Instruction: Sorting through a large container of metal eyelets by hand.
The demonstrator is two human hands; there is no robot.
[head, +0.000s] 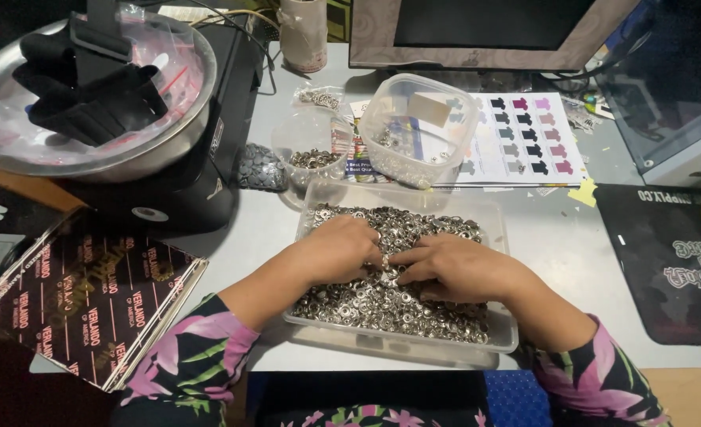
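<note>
Both hands work inside a shallow clear plastic tray (499, 237) that sits at six o'clock on the grey desk (572, 253), heaped with small silver metal rings (366, 304). The left hand (341, 249) lies palm down on the pile at about nine o'clock in the tray, fingers curled and pressed into the rings; whether it grips any cannot be told. The right hand (453, 267) lies at about three o'clock in the tray, fingers drawn together with the tips at the left hand's, pinching at a few rings between them. At twelve o'clock from the tray a clear square container (417, 126) stands tilted, a few metal pieces in it, and just beside it at eleven o'clock a small clear cup (312, 150) holds more. A sheet of printed shirt shapes (532, 138) lies at one o'clock. At ten o'clock a steel bowl (89, 162) holds black clips, and a dark patterned booklet (89, 296) lies at eight o'clock.
</note>
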